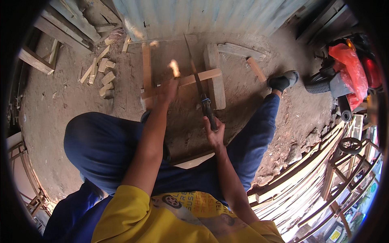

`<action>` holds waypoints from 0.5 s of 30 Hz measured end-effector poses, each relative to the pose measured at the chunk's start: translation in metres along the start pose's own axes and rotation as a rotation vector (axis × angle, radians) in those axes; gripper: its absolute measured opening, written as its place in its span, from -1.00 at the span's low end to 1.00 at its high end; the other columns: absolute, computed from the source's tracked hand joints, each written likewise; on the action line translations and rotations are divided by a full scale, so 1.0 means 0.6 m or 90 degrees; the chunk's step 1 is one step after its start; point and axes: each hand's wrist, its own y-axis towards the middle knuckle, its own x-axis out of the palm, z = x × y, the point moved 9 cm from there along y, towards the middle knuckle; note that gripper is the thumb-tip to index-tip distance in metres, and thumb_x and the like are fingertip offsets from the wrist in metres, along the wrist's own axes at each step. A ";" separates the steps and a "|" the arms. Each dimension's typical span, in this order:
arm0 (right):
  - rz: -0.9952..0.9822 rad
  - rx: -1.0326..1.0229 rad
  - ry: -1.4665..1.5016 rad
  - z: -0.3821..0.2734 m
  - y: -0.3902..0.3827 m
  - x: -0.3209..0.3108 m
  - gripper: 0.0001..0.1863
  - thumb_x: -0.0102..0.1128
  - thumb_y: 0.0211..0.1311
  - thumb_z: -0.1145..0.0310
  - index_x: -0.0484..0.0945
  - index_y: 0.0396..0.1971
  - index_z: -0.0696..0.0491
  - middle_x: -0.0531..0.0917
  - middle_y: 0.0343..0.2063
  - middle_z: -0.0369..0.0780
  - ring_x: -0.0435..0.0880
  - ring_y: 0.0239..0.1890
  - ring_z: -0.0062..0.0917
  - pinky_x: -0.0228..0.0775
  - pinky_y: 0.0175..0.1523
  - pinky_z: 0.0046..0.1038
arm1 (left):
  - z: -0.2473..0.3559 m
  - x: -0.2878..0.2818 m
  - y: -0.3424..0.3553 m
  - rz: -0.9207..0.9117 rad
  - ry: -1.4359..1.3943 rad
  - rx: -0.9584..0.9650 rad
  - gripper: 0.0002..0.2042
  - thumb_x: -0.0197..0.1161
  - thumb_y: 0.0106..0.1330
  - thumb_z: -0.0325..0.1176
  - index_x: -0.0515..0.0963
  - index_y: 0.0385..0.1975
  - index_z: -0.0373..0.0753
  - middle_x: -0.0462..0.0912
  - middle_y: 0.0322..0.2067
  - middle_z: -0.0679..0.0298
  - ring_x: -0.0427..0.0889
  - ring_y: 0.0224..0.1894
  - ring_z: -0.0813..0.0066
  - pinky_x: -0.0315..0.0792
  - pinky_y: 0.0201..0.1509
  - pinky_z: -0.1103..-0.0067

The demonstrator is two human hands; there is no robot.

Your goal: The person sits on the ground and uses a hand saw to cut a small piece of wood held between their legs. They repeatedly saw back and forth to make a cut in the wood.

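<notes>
My right hand [215, 132] is wrapped round the dark handle of a handsaw [198, 83]. Its long narrow blade points away from me and crosses a light wooden strip [208, 75]. Left of the blade, my left hand [167, 90] presses down on the strip, its fingers closed about it and partly hidden. The strip's right end rests over a thick wooden block [215, 60] on the ground. Under its left end, near my left hand, stands another upright-running wooden piece [146, 67]. Whether the blade has cut into the strip, I cannot tell.
Several short wood offcuts [107, 78] lie on the dirt floor to the left. A loose wooden piece [256, 69] is by my right foot [283, 81]. Corrugated metal sheeting [202, 16] stands ahead. At right are a motorbike with a red bag [346, 69] and stacked timber strips [300, 174].
</notes>
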 end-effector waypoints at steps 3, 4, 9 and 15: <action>0.002 0.011 -0.009 0.005 0.007 0.004 -0.62 0.24 0.26 0.16 0.48 -0.55 0.19 0.38 -0.72 -0.33 0.28 -0.57 -0.75 0.18 -0.50 -0.50 | 0.000 -0.016 0.009 -0.017 -0.044 0.012 -0.66 0.11 0.25 -0.31 0.50 0.03 -0.18 0.59 -0.08 0.04 0.56 0.00 0.04 0.45 0.03 0.23; -0.003 0.033 -0.020 0.015 0.006 0.003 -0.62 0.24 0.26 0.16 0.48 -0.55 0.19 0.37 -0.73 -0.32 0.28 -0.58 -0.75 0.18 -0.50 -0.50 | 0.018 -0.038 0.001 -0.028 -0.091 -0.002 -0.65 0.10 0.28 -0.21 0.52 0.01 -0.18 0.58 -0.06 0.06 0.55 0.01 0.04 0.43 0.06 0.22; -0.021 0.038 -0.007 0.032 0.009 0.026 -0.62 0.25 0.25 0.16 0.47 -0.56 0.18 0.34 -0.74 -0.32 0.26 -0.58 -0.75 0.16 -0.51 -0.49 | -0.014 -0.008 0.038 -0.054 -0.228 -0.057 -0.46 0.11 0.24 0.11 0.55 -0.01 -0.23 0.62 -0.13 -0.01 0.59 -0.03 0.04 0.44 0.02 0.26; -0.040 0.035 -0.058 0.023 0.011 0.037 -0.61 0.25 0.25 0.16 0.47 -0.57 0.19 0.33 -0.74 -0.33 0.25 -0.57 -0.77 0.16 -0.51 -0.50 | -0.042 0.019 0.068 -0.074 -0.220 -0.047 -0.37 0.09 0.18 0.28 0.65 -0.25 -0.29 0.67 -0.35 -0.03 0.65 -0.16 0.05 0.45 -0.05 0.29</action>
